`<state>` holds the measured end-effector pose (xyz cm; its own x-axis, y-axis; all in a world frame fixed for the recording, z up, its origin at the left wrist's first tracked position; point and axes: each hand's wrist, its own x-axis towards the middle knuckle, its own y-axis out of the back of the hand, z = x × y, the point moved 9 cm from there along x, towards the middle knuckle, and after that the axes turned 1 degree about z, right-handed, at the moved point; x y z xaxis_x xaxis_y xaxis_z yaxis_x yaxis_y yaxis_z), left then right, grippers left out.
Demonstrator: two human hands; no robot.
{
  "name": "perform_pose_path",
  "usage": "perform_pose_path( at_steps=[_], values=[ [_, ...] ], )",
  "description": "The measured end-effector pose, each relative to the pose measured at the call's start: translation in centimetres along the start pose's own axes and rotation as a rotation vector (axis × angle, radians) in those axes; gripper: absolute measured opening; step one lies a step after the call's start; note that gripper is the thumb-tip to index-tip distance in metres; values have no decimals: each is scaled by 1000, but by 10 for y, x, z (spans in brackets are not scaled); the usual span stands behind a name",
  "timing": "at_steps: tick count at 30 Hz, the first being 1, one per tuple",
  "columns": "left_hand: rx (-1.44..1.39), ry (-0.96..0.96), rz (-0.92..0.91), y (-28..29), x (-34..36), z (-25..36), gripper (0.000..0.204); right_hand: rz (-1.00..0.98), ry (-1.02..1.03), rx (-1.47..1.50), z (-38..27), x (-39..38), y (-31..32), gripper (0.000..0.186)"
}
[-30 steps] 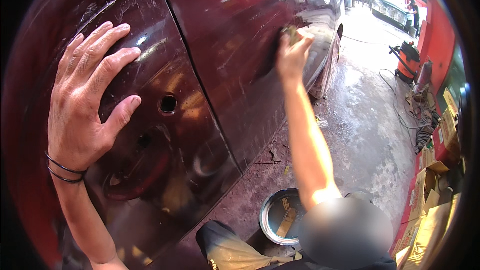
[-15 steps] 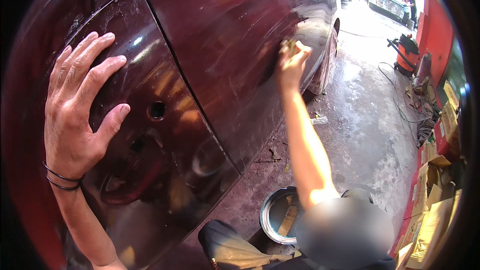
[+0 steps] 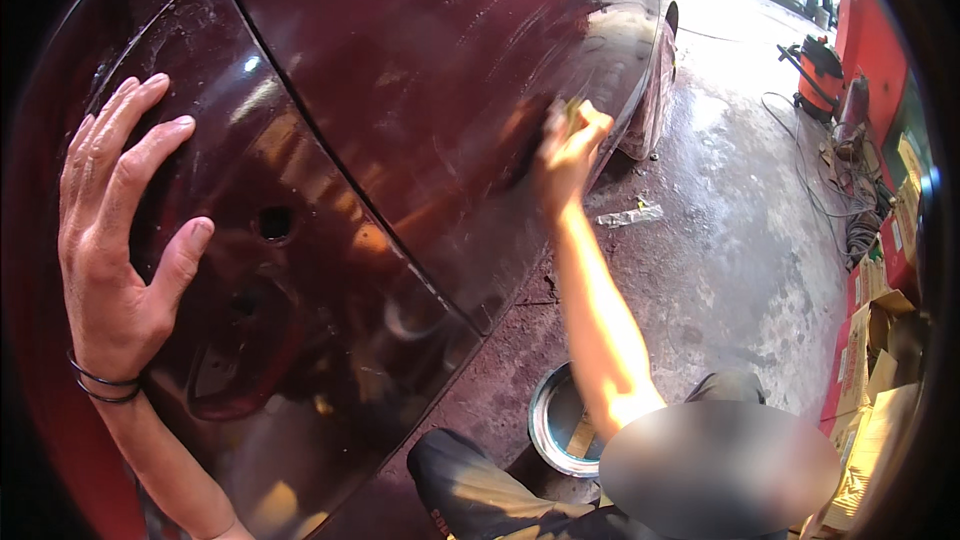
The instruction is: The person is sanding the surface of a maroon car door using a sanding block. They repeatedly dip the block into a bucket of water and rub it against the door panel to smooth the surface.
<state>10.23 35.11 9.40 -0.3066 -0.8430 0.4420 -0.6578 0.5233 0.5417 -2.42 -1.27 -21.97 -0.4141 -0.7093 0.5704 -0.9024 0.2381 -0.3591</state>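
A glossy dark red car body (image 3: pixel 400 90) fills most of the view, with a door seam running diagonally and a small round hole (image 3: pixel 274 223) in the panel. My left hand (image 3: pixel 115 240) lies flat on that panel left of the hole, fingers spread, black bands on the wrist. My right hand (image 3: pixel 566 148) is stretched out to the lower door near the wheel arch. It presses a small yellowish pad (image 3: pixel 572 112) against the paint, mostly hidden by the fingers.
A round metal tin (image 3: pixel 560 420) with a stick in it sits on the wet concrete floor (image 3: pixel 740 240) by my knee. An orange vacuum (image 3: pixel 822 75), hoses and cardboard boxes (image 3: pixel 870 340) line the right side. A scrap of paper (image 3: pixel 628 215) lies near the wheel.
My right hand has slid down and toward me along the door. The view has shifted, so my left hand sits lower and further left on the panel.
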Motion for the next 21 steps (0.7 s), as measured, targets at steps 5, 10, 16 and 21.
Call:
perform_pose_path(
  at_steps=[5,10,16,21],
  values=[
    [55,-34,-43,7,-1,-2,60,-96,238,19,-72,-109,12,57],
    [5,-47,-38,2,1,-3,62,109,-180,-62,68,52,18,51],
    [-90,-33,-9,-17,-5,0,60,-32,201,60,-49,-139,25,55],
    [-74,-59,-11,4,0,1,60,-77,288,114,-95,-154,22,66]
  ],
)
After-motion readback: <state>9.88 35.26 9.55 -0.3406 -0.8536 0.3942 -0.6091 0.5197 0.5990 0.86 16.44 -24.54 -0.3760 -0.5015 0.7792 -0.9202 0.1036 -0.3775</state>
